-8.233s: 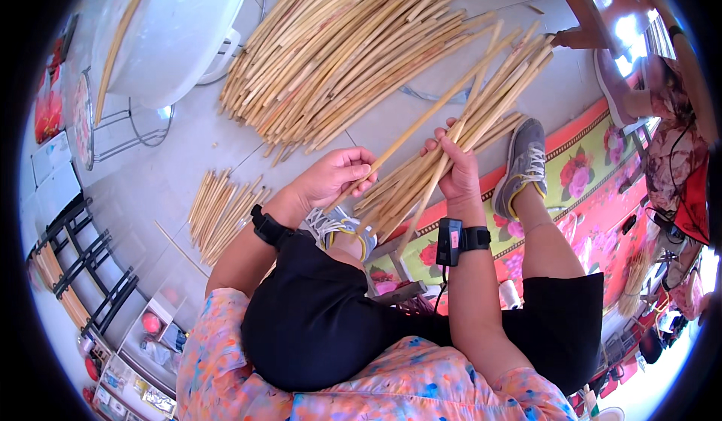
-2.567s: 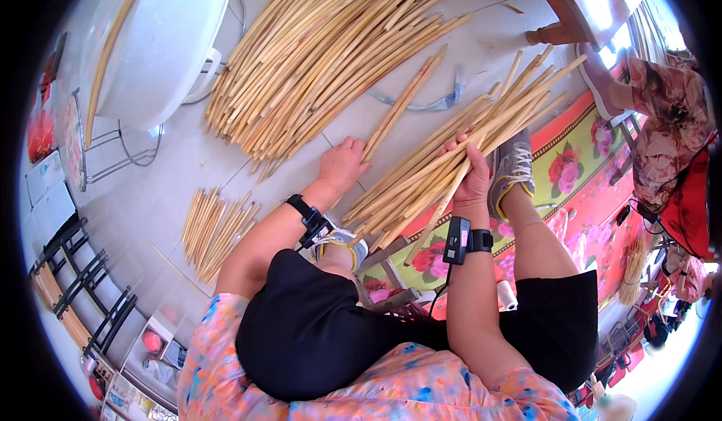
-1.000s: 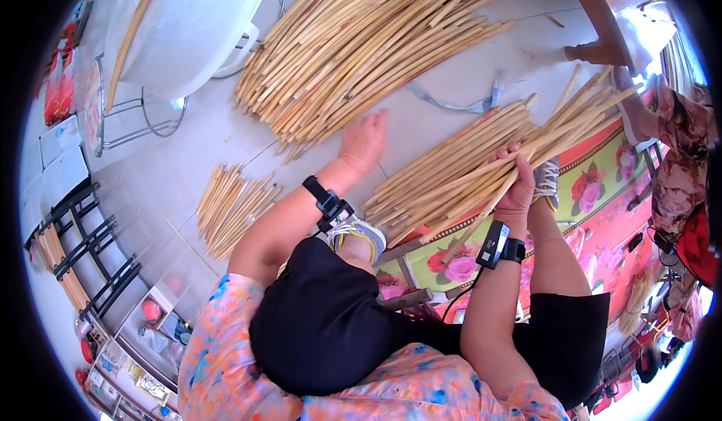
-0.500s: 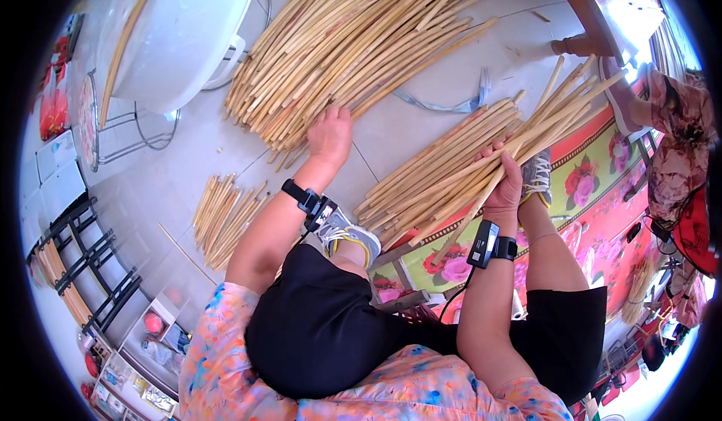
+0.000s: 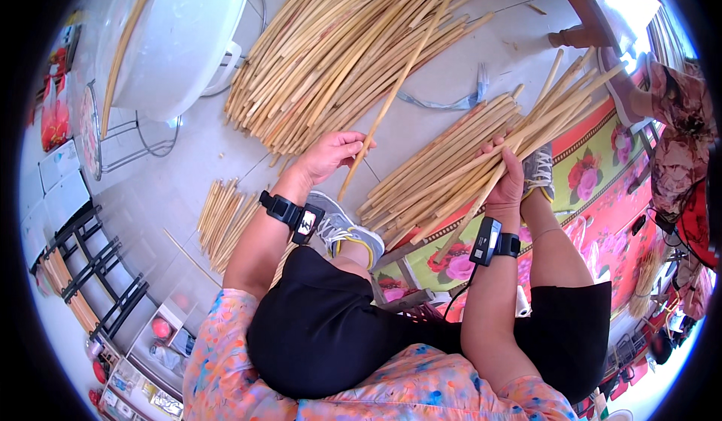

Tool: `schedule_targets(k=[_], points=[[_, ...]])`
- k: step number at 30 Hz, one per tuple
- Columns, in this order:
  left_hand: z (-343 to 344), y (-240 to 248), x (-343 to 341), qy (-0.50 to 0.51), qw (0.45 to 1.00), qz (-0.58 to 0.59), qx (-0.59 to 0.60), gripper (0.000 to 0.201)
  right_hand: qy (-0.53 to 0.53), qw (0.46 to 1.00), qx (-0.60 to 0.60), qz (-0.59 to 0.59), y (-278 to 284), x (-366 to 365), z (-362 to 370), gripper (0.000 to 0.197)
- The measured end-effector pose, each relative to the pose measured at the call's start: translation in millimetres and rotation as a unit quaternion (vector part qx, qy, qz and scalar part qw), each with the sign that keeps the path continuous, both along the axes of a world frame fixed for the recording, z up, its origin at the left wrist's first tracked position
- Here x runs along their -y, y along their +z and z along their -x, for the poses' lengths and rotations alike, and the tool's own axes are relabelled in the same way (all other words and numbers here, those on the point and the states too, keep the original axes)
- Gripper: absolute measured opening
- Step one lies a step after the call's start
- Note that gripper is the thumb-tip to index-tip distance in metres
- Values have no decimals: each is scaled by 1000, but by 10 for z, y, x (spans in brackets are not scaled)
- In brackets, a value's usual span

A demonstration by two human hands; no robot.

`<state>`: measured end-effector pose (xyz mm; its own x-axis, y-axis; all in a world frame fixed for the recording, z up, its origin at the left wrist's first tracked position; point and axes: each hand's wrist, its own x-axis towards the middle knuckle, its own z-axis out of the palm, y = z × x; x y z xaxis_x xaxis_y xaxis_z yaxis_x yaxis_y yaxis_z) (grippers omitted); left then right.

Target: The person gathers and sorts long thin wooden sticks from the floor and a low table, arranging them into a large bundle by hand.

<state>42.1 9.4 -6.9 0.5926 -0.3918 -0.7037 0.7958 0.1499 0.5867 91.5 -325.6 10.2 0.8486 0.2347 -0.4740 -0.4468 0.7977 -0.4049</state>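
Note:
Between the thumb and fingers of my left hand [image 5: 331, 156] is one long wooden stick [image 5: 404, 79], slanting up to the far right across the edge of the big pile. My right hand [image 5: 505, 176] is closed round a loose bundle of sticks [image 5: 562, 124], which fans out toward the far right. Just beside and beneath that bundle lies a second pile of sticks [image 5: 432, 161]. The large pile of pale sticks [image 5: 323, 52] covers the floor ahead of my left hand. Shorter sticks [image 5: 226, 221] lie in a small heap to the left of my left forearm.
A translucent white tub [image 5: 180, 37] stands at the far left by a wire-legged stool [image 5: 92, 131]. A pale strap [image 5: 451, 105] lies on the tiles. Floral cloth [image 5: 587, 184] spreads at the right, near a wooden furniture leg [image 5: 575, 37] and another person's leg [image 5: 669, 105].
My left hand has drawn back from the large pile, lifting a single stick. My right hand keeps its bundle in nearly the same place.

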Motion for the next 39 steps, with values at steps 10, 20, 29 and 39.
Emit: schedule_targets(k=[10,20,29,39], points=[[65,-83,186,-79,982,-135,104,20,-3,1000,-6,0,23,3,-4,41],[190,-337,457,-264,760,-482,347,20,-4,1000,-19,-1,41,0,1,41],[-143,-515,279,-257,532,-673,445,7,5,1000,-10,-10,-6,-33,14,42],[-155,-517,311,-229,591,-681,367,7,15,999,-30,-5,-87,-24,45,36]])
